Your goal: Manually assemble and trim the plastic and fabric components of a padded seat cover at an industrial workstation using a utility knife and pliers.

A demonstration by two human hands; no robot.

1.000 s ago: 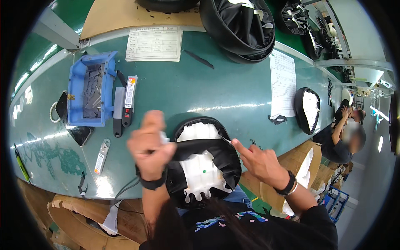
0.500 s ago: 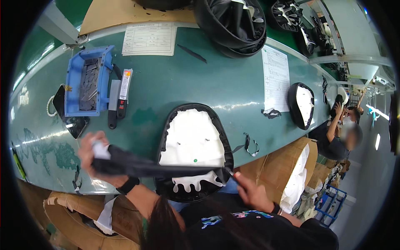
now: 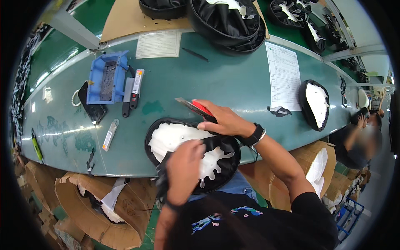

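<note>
A rounded seat pad (image 3: 171,135) with a white backing and a black leather-like cover lies tilted at the table's near edge. My left hand (image 3: 183,171) is closed and slightly blurred over the pad's middle, with a strip of black cover material (image 3: 161,177) trailing beside its wrist. In my right hand (image 3: 225,121) is a red-and-black utility knife (image 3: 202,109), held above the pad's far edge with its blade out to the left. White scalloped tabs of the backing (image 3: 212,162) show between my left hand and the black cover.
At left, a blue bin (image 3: 94,79) holds dark strips beside two cutters (image 3: 132,93), a phone (image 3: 93,108) and a slim pale case (image 3: 110,135). Another pad (image 3: 314,104) lies at right near a paper sheet (image 3: 283,77). Cardboard drums (image 3: 104,208) stand below the table. A co-worker (image 3: 358,141) sits far right.
My left hand has come from the far left onto the pad, and the stretched black strip has slackened. My right hand with the knife has risen above the pad, which has turned.
</note>
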